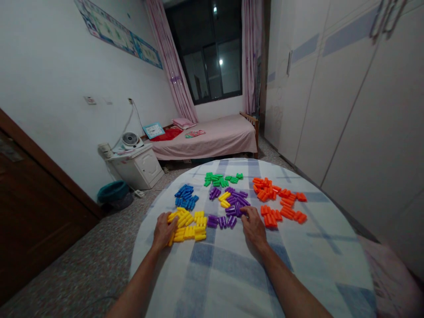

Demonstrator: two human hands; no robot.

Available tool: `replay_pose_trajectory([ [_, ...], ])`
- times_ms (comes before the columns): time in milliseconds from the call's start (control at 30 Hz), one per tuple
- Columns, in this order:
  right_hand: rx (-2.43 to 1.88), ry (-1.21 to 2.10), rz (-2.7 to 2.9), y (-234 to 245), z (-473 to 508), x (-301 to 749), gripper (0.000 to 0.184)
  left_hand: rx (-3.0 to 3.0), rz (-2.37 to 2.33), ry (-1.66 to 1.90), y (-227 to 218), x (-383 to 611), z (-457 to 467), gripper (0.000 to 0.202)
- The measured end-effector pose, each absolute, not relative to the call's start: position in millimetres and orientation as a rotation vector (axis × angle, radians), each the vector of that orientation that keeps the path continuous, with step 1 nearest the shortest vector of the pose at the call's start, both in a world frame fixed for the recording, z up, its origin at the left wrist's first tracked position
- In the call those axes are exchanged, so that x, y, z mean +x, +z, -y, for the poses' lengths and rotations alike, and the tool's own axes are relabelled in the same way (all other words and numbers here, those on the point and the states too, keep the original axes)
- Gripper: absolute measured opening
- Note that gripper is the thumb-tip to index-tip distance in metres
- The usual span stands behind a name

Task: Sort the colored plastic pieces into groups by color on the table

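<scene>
Two open, empty hands lie on a round checked table (228, 269): left hand (163, 230) on yellow pegs (189, 230), right hand (253, 227) at purple pegs (236, 206), pink bed (205, 139) beyond.

- Yellow plastic pieces (189, 230): short, glossy, round-ended tubes, lying flat in a dense, loose cluster at lower centre of the frame, mostly side by side, a few askew
- Left edge of that cluster: partly covered by the left hand (164, 230), palm down, fingers on the pieces
- Purple plastic pieces (236, 202): same tube shape, in loose clumps at centre of the frame, just right of the yellow cluster, some overlapping
- Lower right of those clumps: touched by the fingers of the right hand (254, 227)
- Small yellow group (224, 199): a few pieces among the purple ones
</scene>
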State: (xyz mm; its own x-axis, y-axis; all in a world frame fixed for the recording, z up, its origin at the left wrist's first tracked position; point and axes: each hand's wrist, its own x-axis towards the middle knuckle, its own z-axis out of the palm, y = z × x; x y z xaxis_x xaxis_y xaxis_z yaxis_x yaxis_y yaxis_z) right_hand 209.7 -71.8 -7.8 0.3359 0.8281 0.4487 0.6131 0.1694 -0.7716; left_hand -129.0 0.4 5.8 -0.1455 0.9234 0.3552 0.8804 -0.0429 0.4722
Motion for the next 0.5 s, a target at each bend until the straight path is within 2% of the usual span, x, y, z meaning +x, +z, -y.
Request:
replay_pose_trajectory([
  [167, -1.54, 0.277, 1.354, -8.3, 71.2, 210.0, 0.028, 2.133, -2.201, 1.111, 14.6, -114.4, -2.1, 0.044],
  [267, -1.537, 0.277, 1.357, -8.9, 70.6, 209.9, 0.028, 2.377, -1.983, 1.248, 27.3, -86.9, -6.3, 0.037],
  [400, -1.542, 0.287, 1.363, -8.8, 70.2, 210.0, 0.027, 2.587, -1.503, 1.046, 40.6, -29.4, -16.6, 0.031],
  [500, -1.553, 0.301, 1.362, -7.5, 71.2, 210.1, 0.028, 2.655, -1.298, 0.704, 42.8, 12.8, -28.0, 0.036],
])
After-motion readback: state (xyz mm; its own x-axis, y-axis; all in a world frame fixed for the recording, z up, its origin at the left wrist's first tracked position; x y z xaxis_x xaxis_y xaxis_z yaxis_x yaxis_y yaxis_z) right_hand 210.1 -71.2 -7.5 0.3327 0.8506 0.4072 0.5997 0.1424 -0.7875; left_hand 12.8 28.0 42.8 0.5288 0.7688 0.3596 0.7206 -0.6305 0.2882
